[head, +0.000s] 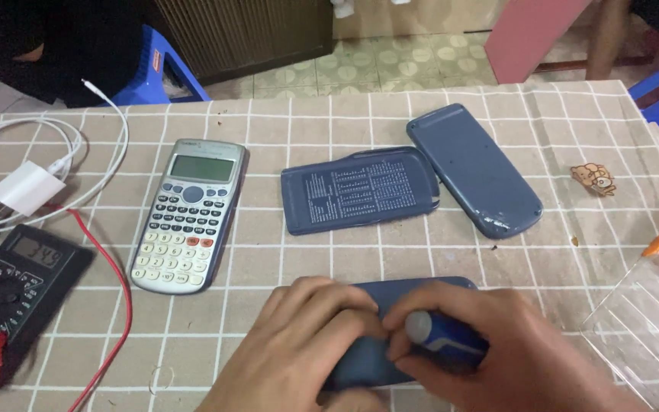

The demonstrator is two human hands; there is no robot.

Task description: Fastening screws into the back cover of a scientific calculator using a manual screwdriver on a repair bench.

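I see a dark blue calculator body (390, 328) lying flat, face down, at the near edge. A blue-handled screwdriver (440, 337) lies across its right half

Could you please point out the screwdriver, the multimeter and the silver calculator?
screwdriver (440, 338), head view, on its blue handle.
multimeter (17, 294), head view, on its black body near the dial.
silver calculator (184, 221), head view, on its keypad.
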